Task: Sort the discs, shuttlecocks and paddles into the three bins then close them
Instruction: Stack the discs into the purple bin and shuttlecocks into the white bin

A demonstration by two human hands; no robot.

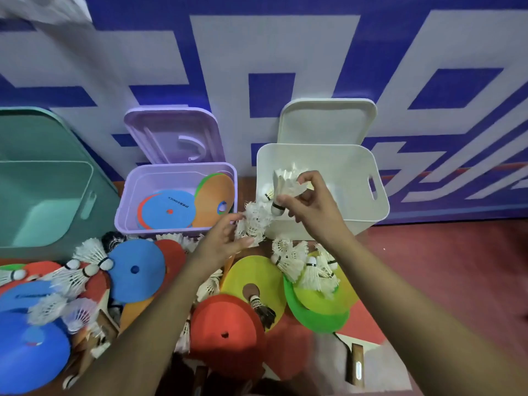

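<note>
My right hand (307,204) holds a white shuttlecock (285,187) over the front-left rim of the white bin (357,167), where another shuttlecock (268,194) lies inside. My left hand (220,241) grips a frayed shuttlecock (253,224) just in front of the gap between the white bin and the purple bin (134,190). The purple bin holds blue, orange and green discs (168,210). On the floor below lie several discs, a red one (225,332), a yellow one (254,272) and a blue one (135,270), with loose shuttlecocks (305,267). A paddle handle (355,364) shows at bottom right.
A teal bin (43,201) stands at the left, nothing visible inside, its lid leaning behind it. The purple lid (174,135) and white lid (325,121) lean on the blue and white wall behind their bins. Red floor stretches to the right.
</note>
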